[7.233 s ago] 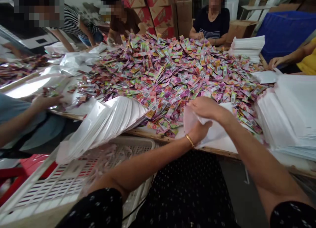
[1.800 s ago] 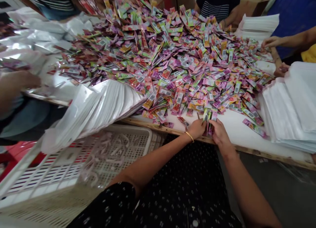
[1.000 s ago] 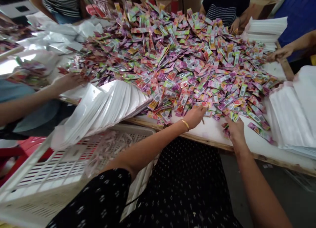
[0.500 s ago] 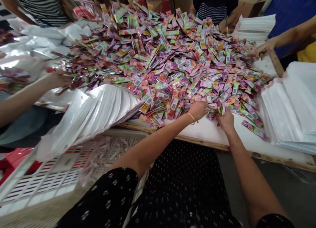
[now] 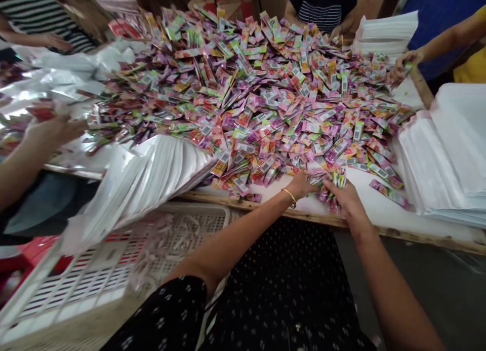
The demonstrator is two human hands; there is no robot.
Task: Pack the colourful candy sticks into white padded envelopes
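Near the table's front edge, my right hand (image 5: 346, 196) is closed around a bunch of small stick sachets (image 5: 336, 181), which stand up between thumb and fingers. My left hand (image 5: 301, 185), with a gold bracelet at the wrist, meets it from the left, its fingers curled against more sachets of the same bunch. Its fingertips are partly hidden by the packets. Right behind both hands rises a wide heap of pink, purple, green and orange sachets (image 5: 266, 108).
Stacks of white plastic bags lie at right (image 5: 433, 158) and left (image 5: 152, 173). A white plastic crate (image 5: 83, 285) with scraps stands below the left edge. A co-worker's hand (image 5: 53, 133) is at left, another person's hand (image 5: 404, 67) at far right.
Both my hands have drawn back slightly toward the table's front edge, with the bunch now showing upright in the right one. The co-worker's hand at left has moved left, off the heap.
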